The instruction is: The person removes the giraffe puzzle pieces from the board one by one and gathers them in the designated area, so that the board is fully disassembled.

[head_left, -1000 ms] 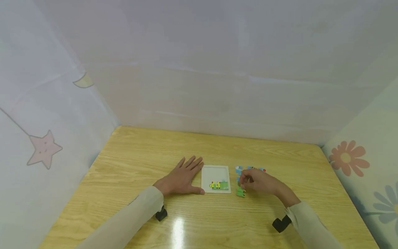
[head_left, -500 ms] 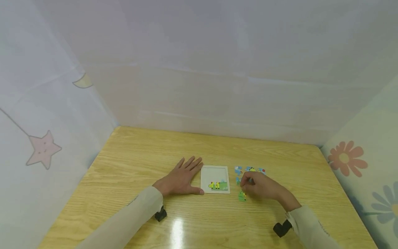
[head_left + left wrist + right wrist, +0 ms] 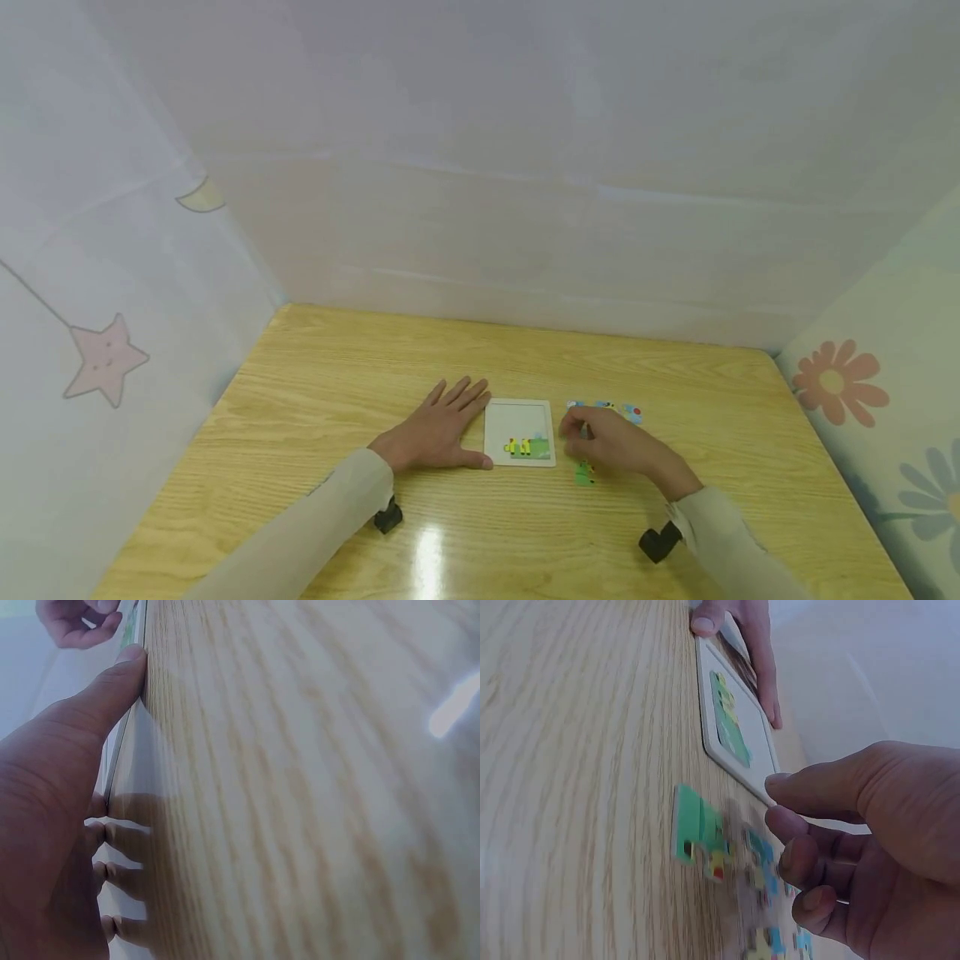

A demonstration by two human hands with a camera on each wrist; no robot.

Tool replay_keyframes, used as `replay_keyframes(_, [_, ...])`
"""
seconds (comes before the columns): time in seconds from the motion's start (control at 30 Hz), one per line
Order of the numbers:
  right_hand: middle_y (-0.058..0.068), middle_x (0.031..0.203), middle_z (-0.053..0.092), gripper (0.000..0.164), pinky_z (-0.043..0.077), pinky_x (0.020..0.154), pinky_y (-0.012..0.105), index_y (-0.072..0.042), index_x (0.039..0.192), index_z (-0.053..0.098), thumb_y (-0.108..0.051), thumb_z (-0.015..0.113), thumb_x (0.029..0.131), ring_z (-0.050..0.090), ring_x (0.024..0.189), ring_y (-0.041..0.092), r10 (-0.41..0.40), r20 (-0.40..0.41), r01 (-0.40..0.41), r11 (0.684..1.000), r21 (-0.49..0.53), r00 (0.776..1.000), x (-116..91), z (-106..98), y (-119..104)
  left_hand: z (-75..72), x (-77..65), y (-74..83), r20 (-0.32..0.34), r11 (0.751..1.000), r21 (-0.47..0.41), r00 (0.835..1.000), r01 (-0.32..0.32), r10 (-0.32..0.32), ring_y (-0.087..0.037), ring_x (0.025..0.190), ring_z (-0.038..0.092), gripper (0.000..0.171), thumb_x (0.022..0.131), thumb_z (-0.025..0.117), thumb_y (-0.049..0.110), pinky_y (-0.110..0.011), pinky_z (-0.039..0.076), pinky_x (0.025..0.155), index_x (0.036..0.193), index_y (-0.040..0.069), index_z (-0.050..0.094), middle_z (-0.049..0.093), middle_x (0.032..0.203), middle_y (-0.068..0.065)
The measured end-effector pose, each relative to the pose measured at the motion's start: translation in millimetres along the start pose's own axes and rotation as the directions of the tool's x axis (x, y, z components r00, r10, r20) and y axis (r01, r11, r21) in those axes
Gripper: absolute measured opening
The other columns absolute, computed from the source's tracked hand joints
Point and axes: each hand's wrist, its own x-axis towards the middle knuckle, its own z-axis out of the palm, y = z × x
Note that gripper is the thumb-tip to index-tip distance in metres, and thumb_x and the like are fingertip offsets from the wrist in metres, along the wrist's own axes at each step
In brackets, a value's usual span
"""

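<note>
My left hand (image 3: 438, 432) lies spread on the table, its thumb and index fingertip at the left edge of a white square puzzle tray (image 3: 516, 418). Joined jigsaw pieces (image 3: 534, 449), green with yellow figures, fill part of the tray's near side. Just right of the tray hovers my right hand (image 3: 618, 440), fingers loosely bent. In the right wrist view a gap shows between thumb and index finger, with nothing visible in it. Below that hand is a loose green jigsaw piece (image 3: 696, 825); a green and blue piece (image 3: 759, 855) lies beside it, hidden in the head view.
More loose jigsaw pieces (image 3: 633, 413), mostly blue, lie beyond the right hand, partly covered by it. The wooden table (image 3: 360, 358) meets a pale cloth wall (image 3: 480, 242) at the back, with printed cloth at both sides.
The green piece has shifted slightly toward the near edge and stays on the table. My right hand has then moved left, off it and toward the tray. The left hand stays put.
</note>
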Motion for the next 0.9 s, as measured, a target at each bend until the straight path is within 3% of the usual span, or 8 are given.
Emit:
replay_keyframes(0.33, [0.000, 0.095, 0.067, 0.023, 0.047, 0.062, 0.022, -0.004, 0.124, 0.070, -0.015, 0.071, 0.103, 0.051, 0.065, 0.006, -0.005, 0.045, 0.006, 1.000, -0.031, 0.999, 28.8, 15.3, -27.3, 0.5, 1.5, 1.4, 0.011, 1.000, 0.002, 1.000, 0.022, -0.022, -0.032, 0.171, 0.007, 0.112, 0.092, 0.057, 0.083, -0.061, 0.008, 0.137, 0.173, 0.015, 0.019, 0.008, 0.183, -0.002])
replay_keyframes(0.9, [-0.002, 0.090, 0.063, 0.021, 0.049, 0.067, 0.028, -0.011, 0.110, 0.068, -0.022, 0.080, 0.097, 0.055, 0.073, 0.011, 0.048, 0.115, -0.039, 0.996, -0.076, 0.992, 48.6, 26.6, -36.8, 0.4, 0.2, -0.2, 0.002, 1.000, 0.002, 1.000, 0.007, -0.007, -0.034, 0.170, 0.007, 0.112, 0.093, 0.056, 0.083, -0.063, 0.007, 0.137, 0.173, 0.014, 0.019, 0.007, 0.183, -0.004])
